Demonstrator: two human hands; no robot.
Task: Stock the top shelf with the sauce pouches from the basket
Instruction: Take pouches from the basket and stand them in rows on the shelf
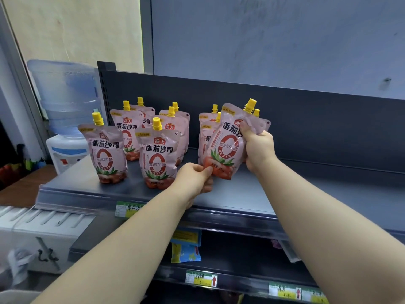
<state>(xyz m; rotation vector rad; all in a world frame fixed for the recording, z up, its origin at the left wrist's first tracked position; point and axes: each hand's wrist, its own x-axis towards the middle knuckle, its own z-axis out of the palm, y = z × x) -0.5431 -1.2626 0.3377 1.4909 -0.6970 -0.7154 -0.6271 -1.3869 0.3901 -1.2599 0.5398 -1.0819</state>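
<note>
Inspector: Your two forearms (135, 242) reach in from the bottom edge, and both hands are on one sauce pouch (225, 145).

Second inspector: Your left hand (195, 178) pinches its bottom corner between thumb and fingers. Your right hand (259, 150) is curled round its upper right edge, just under the yellow cap (250, 105).

Inspector: Pouch condition is as follows. It is pale pink with dark lettering and a red oval ring at the centre, with green leaves and red tomatoes printed at the base. It sits tilted, cap leaning to your right.

Second inspector: You hold it over the top shelf (241, 194), right of centre, directly in front of a small cluster of like pouches (207, 130). Whether its base touches the shelf cannot be told.

Inspector: To your left, two front pouches (107, 154) (158, 156) stand upright, apart from each other, with further ones behind them near the back panel (317, 119).

Second inspector: Beyond the shelf's left end stands a water dispenser (68, 119) with a blue bottle. Price labels (201, 278) sit on the lower rails.
</note>
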